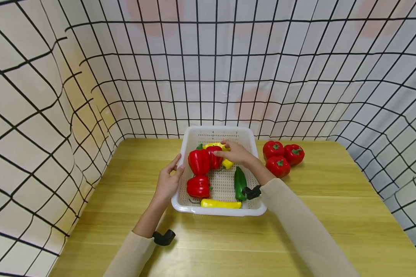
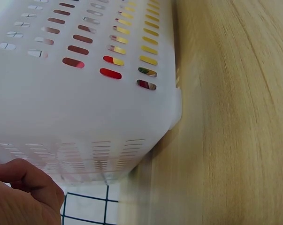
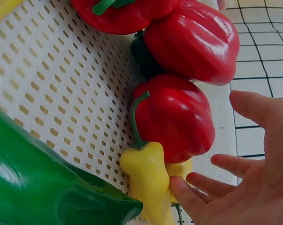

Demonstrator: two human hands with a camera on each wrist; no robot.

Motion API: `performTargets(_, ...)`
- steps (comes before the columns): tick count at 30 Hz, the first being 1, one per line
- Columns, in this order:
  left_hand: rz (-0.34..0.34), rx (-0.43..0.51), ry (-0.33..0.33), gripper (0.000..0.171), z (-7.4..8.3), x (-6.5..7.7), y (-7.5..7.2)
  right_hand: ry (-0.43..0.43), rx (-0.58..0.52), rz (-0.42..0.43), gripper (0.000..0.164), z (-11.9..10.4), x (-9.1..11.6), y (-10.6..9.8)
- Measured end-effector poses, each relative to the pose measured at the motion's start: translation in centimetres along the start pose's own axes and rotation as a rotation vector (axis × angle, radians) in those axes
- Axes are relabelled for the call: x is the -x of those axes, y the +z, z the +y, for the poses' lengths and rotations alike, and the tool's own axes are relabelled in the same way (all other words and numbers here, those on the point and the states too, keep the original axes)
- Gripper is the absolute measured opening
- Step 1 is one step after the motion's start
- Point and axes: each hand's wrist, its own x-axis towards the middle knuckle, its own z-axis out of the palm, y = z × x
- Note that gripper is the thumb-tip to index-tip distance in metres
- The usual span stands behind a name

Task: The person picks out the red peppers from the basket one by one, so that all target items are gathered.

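A white plastic basket (image 1: 219,211) with a perforated floor holds peppers. At its left rim my left hand (image 1: 168,179) holds on, thumb over the edge; curled fingers (image 2: 35,180) show beside the wall in the left wrist view. My right hand (image 1: 236,152) reaches inside with fingers spread around the side of a red bell pepper (image 3: 174,119), nothing gripped. Its lower fingertips are right at a yellow pepper (image 3: 146,173). Two more red bell peppers, one upright (image 1: 199,162) and one on its side (image 1: 198,187), lie along the basket's left.
A long green pepper (image 1: 240,182) lies at the basket's right, and a long yellow pepper (image 1: 220,204) along its near wall. Three red bell peppers (image 1: 278,166) cluster on the wooden table (image 1: 332,215) to the right. Black-gridded white sheeting (image 1: 208,69) encloses the back and sides.
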Motion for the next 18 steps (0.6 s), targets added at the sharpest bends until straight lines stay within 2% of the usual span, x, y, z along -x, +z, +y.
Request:
performTargets(5, -0.002, 0.002, -0.002, 0.051, 0.0, -0.1, 0.0, -0.036, 0.018, -0.055, 0.079, 0.6, -0.4, 0.2)
performTargets(9, -0.011, 0.005, -0.024, 0.052, 0.4, 0.1, 0.1, -0.042, 0.032, -0.057, 0.077, 0.7, -0.5, 0.2)
performTargets(14, -0.025, 0.007, -0.042, 0.053, 2.1, 1.0, 0.1, -0.052, 0.028, -0.036, 0.062, 0.7, -0.3, 0.2)
performTargets(18, -0.026, 0.002, -0.027, 0.053, 3.5, 1.9, 0.0, -0.058, 0.013, -0.029, 0.049, 0.6, -0.3, 0.3)
